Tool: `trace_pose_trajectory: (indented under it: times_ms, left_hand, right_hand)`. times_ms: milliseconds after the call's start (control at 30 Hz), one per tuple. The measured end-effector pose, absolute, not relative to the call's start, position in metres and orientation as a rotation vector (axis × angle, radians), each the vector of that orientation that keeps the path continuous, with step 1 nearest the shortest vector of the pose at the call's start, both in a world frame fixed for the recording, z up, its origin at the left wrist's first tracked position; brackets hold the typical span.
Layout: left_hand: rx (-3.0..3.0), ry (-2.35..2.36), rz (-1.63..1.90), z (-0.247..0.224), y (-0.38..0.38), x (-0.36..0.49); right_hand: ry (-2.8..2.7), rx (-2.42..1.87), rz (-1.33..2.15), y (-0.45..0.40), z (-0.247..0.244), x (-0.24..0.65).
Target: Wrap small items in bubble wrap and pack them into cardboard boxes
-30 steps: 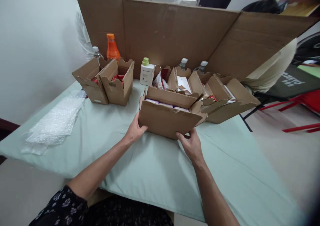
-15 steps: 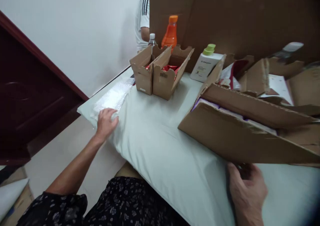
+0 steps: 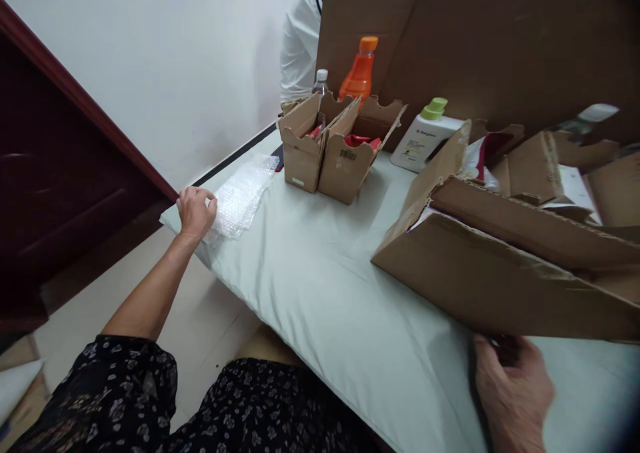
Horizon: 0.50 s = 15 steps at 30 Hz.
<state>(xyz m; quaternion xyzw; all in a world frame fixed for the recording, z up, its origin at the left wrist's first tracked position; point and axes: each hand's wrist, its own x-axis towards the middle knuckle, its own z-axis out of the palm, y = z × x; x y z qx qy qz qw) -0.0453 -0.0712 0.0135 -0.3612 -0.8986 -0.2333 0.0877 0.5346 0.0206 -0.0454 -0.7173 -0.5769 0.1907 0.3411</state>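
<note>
At the table's left corner, my left hand [image 3: 196, 211] is closed in a pinch at the near left edge of a sheet of clear bubble wrap [image 3: 243, 196]. The wrap lies flat on the pale green cloth. My right hand [image 3: 515, 386] rests on the cloth just below the front of a large cardboard box [image 3: 465, 286]. Its fingers curl around something dark, mostly hidden, that I cannot make out.
Two narrow cardboard bins [image 3: 303, 163] with red packets stand behind the wrap. Beyond them are an orange bottle [image 3: 359, 73] and a white bottle with a green cap [image 3: 425, 136]. A person's white sleeve [image 3: 300, 46] shows beside a tall cardboard panel [image 3: 470, 46].
My left hand has moved left and away along the wrap, its fingers drawing together. The view has shifted slightly left. My right hand stays below the large box.
</note>
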Motion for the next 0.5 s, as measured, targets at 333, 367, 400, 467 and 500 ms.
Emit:
trace_pose_trajectory:
  times_ms: [333,367,400,467,500]
  left_hand:
    - [-0.923,-2.909,-0.639,0.031,-0.062,-0.062]
    - [-0.931,-2.919,-0.635,0.030,-0.061,-0.063]
    - [-0.943,-2.920,-0.633,0.029,-0.060,-0.063]
    - [-0.973,-2.901,-0.639,0.027,-0.058,-0.062]
    - [-0.985,-2.891,-0.648,0.027,-0.058,-0.061]
  right_hand:
    - [-1.529,-1.858,0.495,0.022,-0.046,0.537]
    - [-1.526,-1.854,0.505,0.021,-0.046,0.537]
    - [-1.519,-1.849,0.513,0.021,-0.046,0.536]
    - [-1.498,-1.840,0.520,0.020,-0.045,0.535]
    - [-1.487,-1.836,0.515,0.020,-0.045,0.535]
